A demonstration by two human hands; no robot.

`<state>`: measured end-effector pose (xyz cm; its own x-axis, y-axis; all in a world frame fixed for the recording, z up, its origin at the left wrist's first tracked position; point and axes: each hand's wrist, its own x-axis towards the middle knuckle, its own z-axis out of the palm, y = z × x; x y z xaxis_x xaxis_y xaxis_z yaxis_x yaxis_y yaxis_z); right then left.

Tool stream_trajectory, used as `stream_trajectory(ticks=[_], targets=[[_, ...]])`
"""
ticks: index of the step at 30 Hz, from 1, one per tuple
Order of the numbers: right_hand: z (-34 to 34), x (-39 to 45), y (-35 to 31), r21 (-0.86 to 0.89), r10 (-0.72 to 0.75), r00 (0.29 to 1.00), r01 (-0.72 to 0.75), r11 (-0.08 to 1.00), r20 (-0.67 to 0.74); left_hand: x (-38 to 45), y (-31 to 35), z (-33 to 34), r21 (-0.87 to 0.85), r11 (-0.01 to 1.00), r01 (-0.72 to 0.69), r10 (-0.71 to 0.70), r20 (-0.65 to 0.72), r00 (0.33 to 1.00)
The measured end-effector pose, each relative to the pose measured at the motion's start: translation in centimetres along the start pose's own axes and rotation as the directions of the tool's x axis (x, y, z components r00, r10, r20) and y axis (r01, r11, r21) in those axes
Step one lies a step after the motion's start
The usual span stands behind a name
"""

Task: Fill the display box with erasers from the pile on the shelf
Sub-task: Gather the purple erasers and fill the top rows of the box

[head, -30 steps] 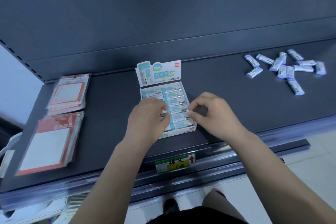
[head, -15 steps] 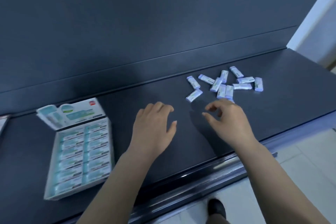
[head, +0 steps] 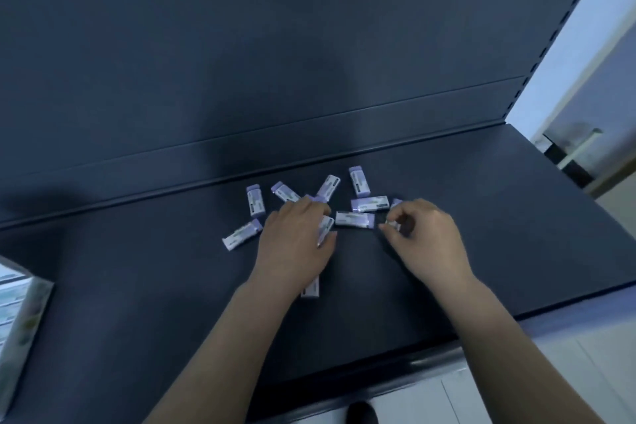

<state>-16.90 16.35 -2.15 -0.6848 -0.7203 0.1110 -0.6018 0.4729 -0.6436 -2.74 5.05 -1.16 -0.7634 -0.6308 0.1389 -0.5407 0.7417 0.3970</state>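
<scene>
Dark grey metal forms the shelf [head: 481,251], and on it lies a loose pile of small white erasers with lilac ends [head: 354,218], scattered near the back edge. The left hand [head: 296,244] lies palm down over the left part of the pile, fingers fairly straight and spread; one eraser shows just beside its thumb and another juts out from under the wrist. Whether it actually grasps any eraser cannot be told. The right hand [head: 426,241] sits at the pile's right side, its fingers curled inward, the thumb and forefinger pinching something small and pale that is too blurred to name. The white cardboard display box [head: 20,327], with rows of packed erasers just showing, stands at the far left edge of the view, well apart from both hands.
</scene>
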Motion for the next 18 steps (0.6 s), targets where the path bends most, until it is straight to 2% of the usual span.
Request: stream_trajectory(ticks=[8,15,18], targets=[[0.3,3.1,1.7,-0.096,0.067,0.994,-0.059,0.994,0.085,4.8,2.3,3.0,-0.009,0.999,0.053,-0.052,0.071,0.996],[-0.3,3.8,2.3,-0.083,0.071,0.989,-0.06,0.995,0.133,6.5,3.0,4.1,-0.008,0.995,0.101,-0.1,0.091,0.991],[-0.5,3.9,2.4,-0.079,0.078,0.986,-0.067,0.995,0.148,7.1,2.9,4.1,-0.059,0.989,0.133,-0.122,0.157,0.98]])
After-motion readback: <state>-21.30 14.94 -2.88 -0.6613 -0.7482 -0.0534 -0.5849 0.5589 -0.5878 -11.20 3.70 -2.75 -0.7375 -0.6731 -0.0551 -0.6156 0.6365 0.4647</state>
